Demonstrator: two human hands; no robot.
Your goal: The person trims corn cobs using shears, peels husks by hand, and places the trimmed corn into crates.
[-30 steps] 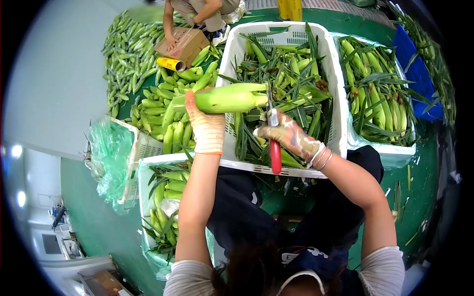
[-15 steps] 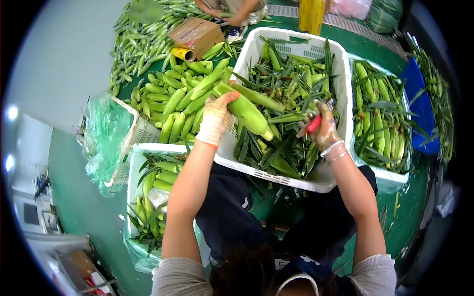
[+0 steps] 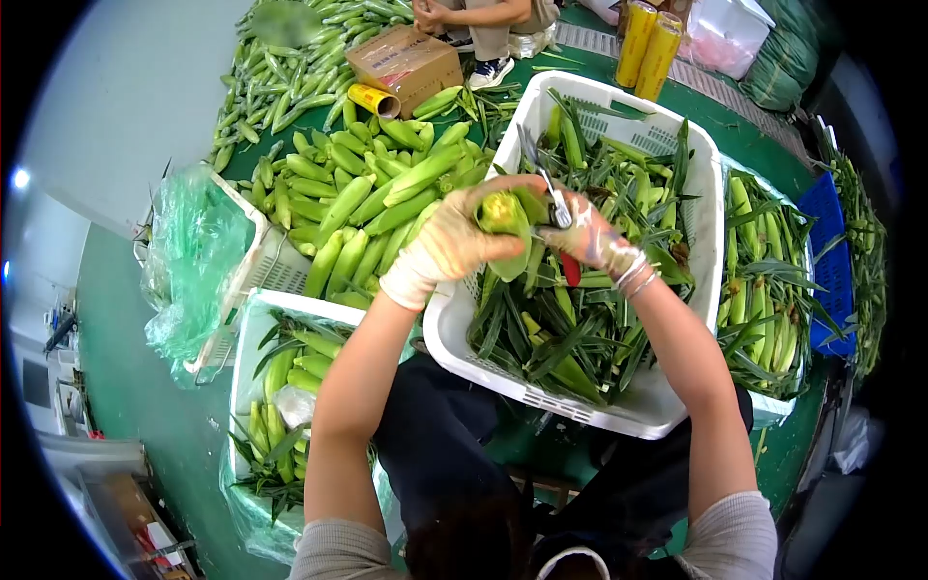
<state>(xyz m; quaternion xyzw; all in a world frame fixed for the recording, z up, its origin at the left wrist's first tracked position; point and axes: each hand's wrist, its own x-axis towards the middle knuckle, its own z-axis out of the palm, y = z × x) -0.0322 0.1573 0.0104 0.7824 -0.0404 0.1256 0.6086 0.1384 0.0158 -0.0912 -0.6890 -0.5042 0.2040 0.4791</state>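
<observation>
My left hand point(image 3: 449, 237), in a pale glove, is wrapped round a green corn ear point(image 3: 505, 227) whose yellowish cut end faces me. Close against the ear's right side, my right hand point(image 3: 585, 232) holds red-handled pruning shears point(image 3: 568, 263), blades pointing up and left. Both hands are over the left part of a white crate point(image 3: 570, 408) full of husk leaves and trimmings. Left of the crate lies a heap of green corn ears point(image 3: 353, 198).
A cardboard box point(image 3: 406, 66) and yellow roll point(image 3: 374, 100) lie behind the heap, near a seated person point(image 3: 488, 24). Yellow rolls point(image 3: 646, 50) stand behind the crate. Foam boxes of corn point(image 3: 280, 406) flank my legs. A blue basket point(image 3: 829, 261) is far right.
The corn ear has turned from lying sideways to end-on towards me. My right hand moved away with the shears, then came back beside the ear. The view has shifted.
</observation>
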